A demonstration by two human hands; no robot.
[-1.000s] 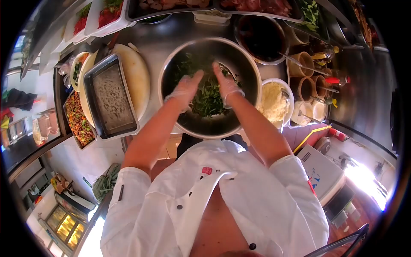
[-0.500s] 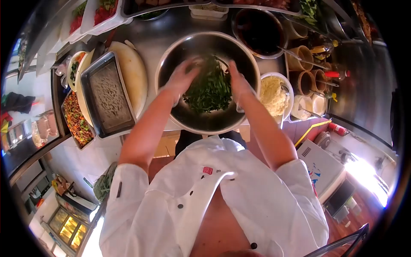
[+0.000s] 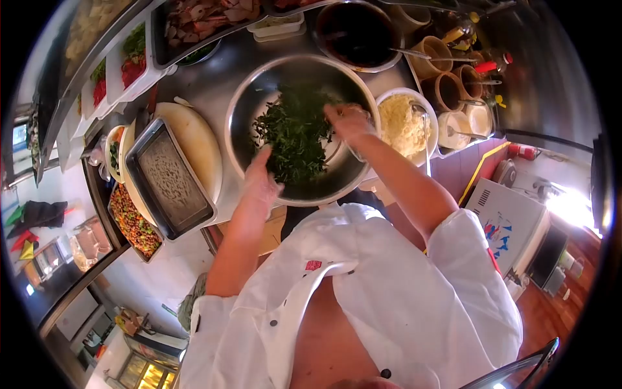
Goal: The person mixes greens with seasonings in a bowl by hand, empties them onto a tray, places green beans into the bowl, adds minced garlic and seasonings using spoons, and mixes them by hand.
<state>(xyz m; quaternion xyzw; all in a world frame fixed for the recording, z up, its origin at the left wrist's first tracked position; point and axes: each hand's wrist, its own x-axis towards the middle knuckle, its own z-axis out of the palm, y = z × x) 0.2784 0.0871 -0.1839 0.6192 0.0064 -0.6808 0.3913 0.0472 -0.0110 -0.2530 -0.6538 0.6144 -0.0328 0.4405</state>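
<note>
A wide steel bowl (image 3: 234,104) holds a loose heap of chopped dark green leaves (image 3: 295,139), slightly blurred at its top. My left hand (image 3: 261,180), in a clear glove, is at the near-left side of the bowl with its fingers stretched out along the heap's edge. On the right, my right hand (image 3: 350,123), also gloved, reaches over the rim with fingers apart beside the leaves. Neither hand has a clear grip on anything.
Right of the bowl stands a basin of pale yellow crumbly food (image 3: 402,123). A pan of dark liquid (image 3: 356,35) is behind it. At left, a metal tray (image 3: 172,178) lies on a round board (image 3: 197,139), near a tray of diced vegetables (image 3: 133,223). Small pots (image 3: 447,91) line the right.
My left hand has drawn back toward the near-left rim, and my right hand has shifted up along the right side. The leaves lie spread more to the left. The view has turned.
</note>
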